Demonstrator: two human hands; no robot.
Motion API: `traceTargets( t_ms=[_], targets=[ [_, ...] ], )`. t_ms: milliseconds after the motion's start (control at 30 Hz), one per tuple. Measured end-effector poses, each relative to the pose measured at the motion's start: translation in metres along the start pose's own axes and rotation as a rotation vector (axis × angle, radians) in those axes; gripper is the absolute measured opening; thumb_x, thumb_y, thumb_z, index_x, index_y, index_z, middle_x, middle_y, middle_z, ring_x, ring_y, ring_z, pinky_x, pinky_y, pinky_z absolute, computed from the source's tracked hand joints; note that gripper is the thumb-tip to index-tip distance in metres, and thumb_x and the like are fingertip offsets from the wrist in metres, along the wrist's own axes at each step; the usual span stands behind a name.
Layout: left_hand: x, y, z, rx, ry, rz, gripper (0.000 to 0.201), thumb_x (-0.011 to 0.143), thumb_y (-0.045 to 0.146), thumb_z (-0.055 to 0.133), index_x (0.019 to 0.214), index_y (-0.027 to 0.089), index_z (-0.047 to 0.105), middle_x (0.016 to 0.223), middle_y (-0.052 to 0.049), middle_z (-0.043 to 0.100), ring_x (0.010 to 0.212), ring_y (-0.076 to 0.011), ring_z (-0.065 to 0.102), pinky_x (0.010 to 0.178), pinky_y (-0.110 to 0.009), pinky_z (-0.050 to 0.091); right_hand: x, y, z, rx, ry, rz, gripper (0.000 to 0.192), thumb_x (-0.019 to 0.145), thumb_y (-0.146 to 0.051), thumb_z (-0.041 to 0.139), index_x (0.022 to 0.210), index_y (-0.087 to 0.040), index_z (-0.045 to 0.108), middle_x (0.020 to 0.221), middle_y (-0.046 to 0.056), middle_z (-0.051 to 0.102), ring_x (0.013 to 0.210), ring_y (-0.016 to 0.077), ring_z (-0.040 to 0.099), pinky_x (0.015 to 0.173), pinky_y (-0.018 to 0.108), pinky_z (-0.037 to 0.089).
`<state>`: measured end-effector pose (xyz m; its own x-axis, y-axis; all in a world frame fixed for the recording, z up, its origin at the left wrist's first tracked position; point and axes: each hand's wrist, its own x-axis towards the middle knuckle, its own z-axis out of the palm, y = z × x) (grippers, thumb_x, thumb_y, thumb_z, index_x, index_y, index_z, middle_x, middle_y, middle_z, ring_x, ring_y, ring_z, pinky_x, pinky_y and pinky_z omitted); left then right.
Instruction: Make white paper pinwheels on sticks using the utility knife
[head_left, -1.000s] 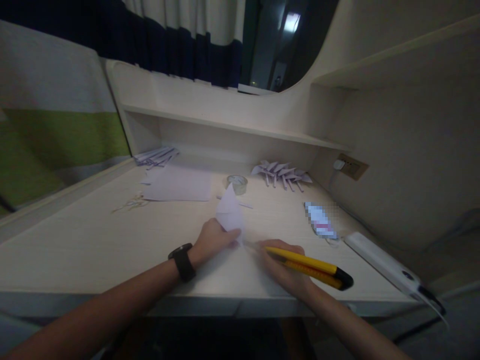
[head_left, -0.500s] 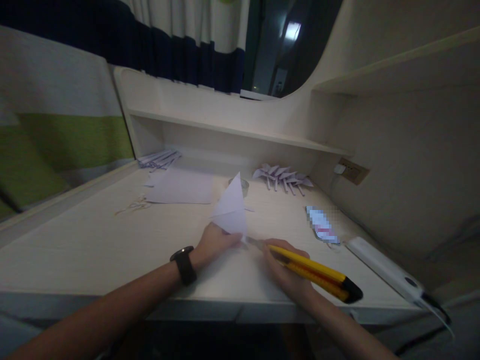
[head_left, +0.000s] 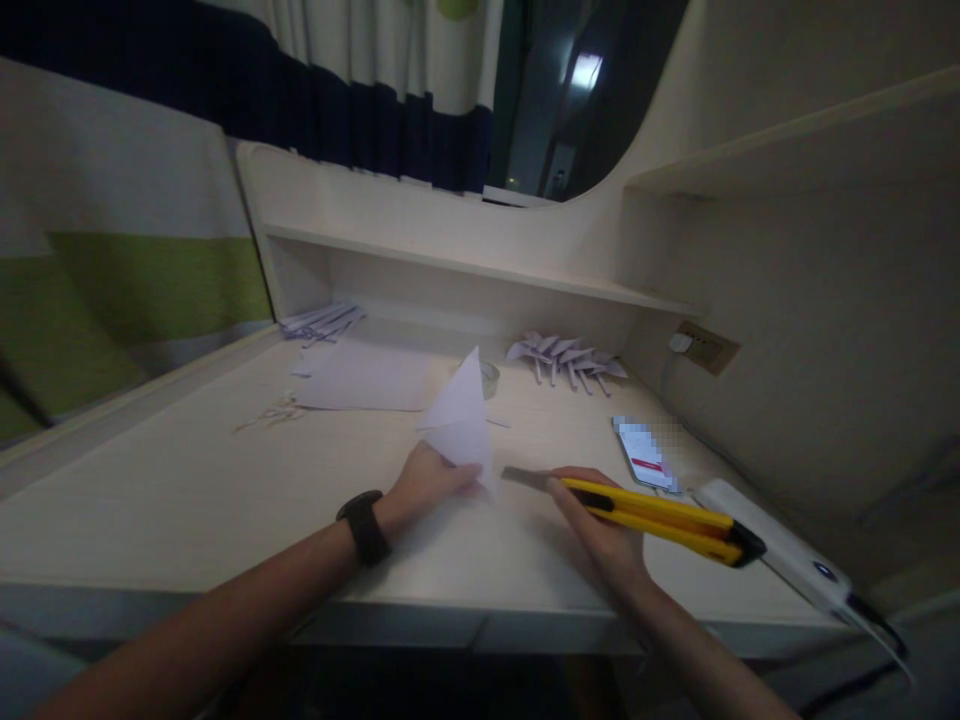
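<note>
My left hand (head_left: 431, 487), with a black watch on its wrist, pinches a folded sheet of white paper (head_left: 461, 405) near its lower edge. The paper stands tilted above the desk, its pointed corner upward. In my right hand (head_left: 600, 525) is a yellow box cutter (head_left: 652, 515) with its blade (head_left: 525, 478) out. The blade points left toward the paper, and a small gap separates its tip from the paper's lower right edge. Behind the paper, a roll of clear tape (head_left: 490, 379) is partly hidden.
White sheets (head_left: 367, 370) lie at the back left beside rolled paper sticks (head_left: 322, 322) and some string (head_left: 274, 412). Several paper pinwheels (head_left: 566, 358) rest at the back right. A phone (head_left: 643, 455) and a white power strip (head_left: 776, 545) line the right side.
My right hand has drawn the box cutter to the right, so the blade has come away from the paper's edge. My left hand keeps its hold almost in place.
</note>
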<state>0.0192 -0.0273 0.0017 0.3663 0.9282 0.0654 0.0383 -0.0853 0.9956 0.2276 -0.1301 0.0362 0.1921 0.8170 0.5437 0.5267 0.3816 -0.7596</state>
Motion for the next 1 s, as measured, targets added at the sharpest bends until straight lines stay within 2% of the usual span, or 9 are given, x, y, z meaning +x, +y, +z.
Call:
traceTargets(
  t_ms=[167, 267, 367, 467, 567, 633, 733, 833, 1000],
  targets=[
    [0.004, 0.01, -0.007, -0.101, -0.06, -0.032, 0.039, 0.077, 0.041, 0.065, 0.1, 0.009, 0.064, 0.092, -0.016, 0.068, 0.074, -0.0245, 0.066, 0.062, -0.036, 0.054, 0.028, 0.006, -0.013, 0.242, 0.066, 0.067, 0.031, 0.085, -0.043, 0.055, 0.071, -0.018, 0.068, 0.082, 0.008, 0.072, 0.082, 0.0238, 0.067, 0.081, 0.038, 0.052],
    [0.009, 0.016, -0.016, -0.119, -0.163, -0.029, 0.038, 0.08, 0.042, 0.063, 0.099, 0.009, 0.065, 0.097, -0.017, 0.068, 0.083, -0.0256, 0.065, 0.07, -0.037, 0.053, 0.053, 0.004, -0.017, 0.408, 0.026, 0.155, 0.033, 0.081, -0.039, 0.058, 0.06, -0.016, 0.064, 0.078, 0.011, 0.072, 0.081, 0.0267, 0.069, 0.081, 0.041, 0.053],
    [0.018, 0.024, -0.025, -0.207, -0.342, -0.054, 0.036, 0.082, 0.039, 0.062, 0.102, 0.01, 0.064, 0.101, -0.017, 0.066, 0.085, -0.0256, 0.066, 0.077, -0.04, 0.051, 0.081, 0.0, -0.017, 0.602, -0.01, 0.256, 0.017, 0.074, -0.031, 0.063, 0.073, -0.014, 0.065, 0.073, 0.01, 0.072, 0.072, 0.0262, 0.07, 0.078, 0.044, 0.055],
    [0.029, 0.034, -0.031, -0.315, -0.503, -0.113, 0.038, 0.081, 0.032, 0.064, 0.114, 0.012, 0.058, 0.111, -0.018, 0.062, 0.085, -0.0249, 0.066, 0.078, -0.041, 0.05, 0.109, -0.001, -0.015, 0.646, -0.022, 0.278, 0.026, 0.069, -0.026, 0.064, 0.091, -0.013, 0.061, 0.059, 0.004, 0.067, 0.059, 0.0215, 0.067, 0.072, 0.042, 0.057],
    [0.039, 0.039, -0.034, -0.332, -0.538, -0.119, 0.043, 0.081, 0.029, 0.063, 0.119, 0.012, 0.054, 0.12, -0.02, 0.057, 0.082, -0.0221, 0.066, 0.07, -0.033, 0.05, 0.135, 0.006, -0.012, 0.433, 0.001, 0.252, 0.028, 0.07, -0.032, 0.063, 0.091, -0.013, 0.058, 0.039, -0.007, 0.048, 0.035, 0.0134, 0.05, 0.051, 0.035, 0.055],
    [0.044, 0.038, -0.037, -0.328, -0.489, -0.083, 0.041, 0.083, 0.032, 0.06, 0.117, 0.011, 0.055, 0.122, -0.02, 0.057, 0.079, -0.0192, 0.065, 0.062, -0.026, 0.048, 0.148, 0.015, -0.01, 0.163, 0.037, 0.226, 0.029, 0.073, -0.039, 0.061, 0.088, -0.014, 0.057, 0.039, -0.008, 0.044, 0.032, 0.0105, 0.042, 0.041, 0.028, 0.048],
    [0.045, 0.034, -0.043, -0.339, -0.41, -0.092, 0.049, 0.087, 0.048, 0.049, 0.121, 0.012, 0.053, 0.119, -0.019, 0.059, 0.071, -0.0156, 0.063, 0.052, -0.022, 0.043, 0.157, 0.029, -0.004, -0.291, 0.026, 0.128, 0.034, 0.079, -0.049, 0.054, 0.084, -0.016, 0.059, 0.054, -0.002, 0.054, 0.041, 0.0127, 0.051, 0.044, 0.026, 0.043],
    [0.042, 0.035, -0.047, -0.351, -0.338, -0.108, 0.065, 0.086, 0.065, 0.036, 0.128, 0.018, 0.049, 0.113, -0.017, 0.063, 0.065, -0.0145, 0.061, 0.045, -0.021, 0.039, 0.152, 0.041, 0.004, -0.656, -0.036, 0.088, 0.037, 0.084, -0.052, 0.048, 0.084, -0.017, 0.059, 0.07, 0.007, 0.063, 0.064, 0.0197, 0.062, 0.055, 0.026, 0.041],
    [0.041, 0.036, -0.05, -0.332, -0.261, -0.111, 0.07, 0.085, 0.069, 0.033, 0.129, 0.018, 0.048, 0.103, -0.016, 0.066, 0.06, -0.0135, 0.058, 0.044, -0.021, 0.039, 0.139, 0.057, 0.015, -0.888, -0.168, 0.137, 0.043, 0.091, -0.053, 0.038, 0.09, -0.015, 0.059, 0.079, 0.013, 0.067, 0.076, 0.0239, 0.063, 0.058, 0.027, 0.035]
  ],
)
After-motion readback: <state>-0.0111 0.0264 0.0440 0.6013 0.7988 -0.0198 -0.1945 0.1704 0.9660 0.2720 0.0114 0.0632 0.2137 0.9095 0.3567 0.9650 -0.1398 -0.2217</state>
